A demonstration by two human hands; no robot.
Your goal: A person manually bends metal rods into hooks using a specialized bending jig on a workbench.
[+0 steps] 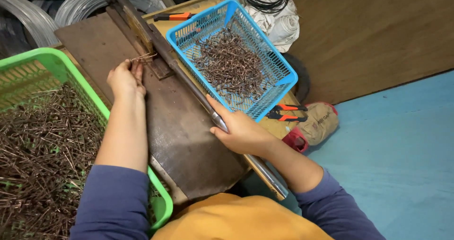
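Note:
My left hand [125,78] pinches a thin copper-coloured wire piece [143,57] against the block of a metal bending jig [150,46] on a dark worn board [179,140]. My right hand [239,131] is closed around the jig's long steel lever bar [198,98], which lies low along the board. A green basket [52,65] of straight wire pieces sits on my left. A blue basket [283,72] of bent wire pieces stands beyond the lever.
Orange-handled cutters [283,113] lie below the blue basket, another pair [172,16] behind it. Coils of steel wire [71,3] are at the back left. A tan cloth bag [319,121] rests on the blue floor by a wooden wall panel [378,31].

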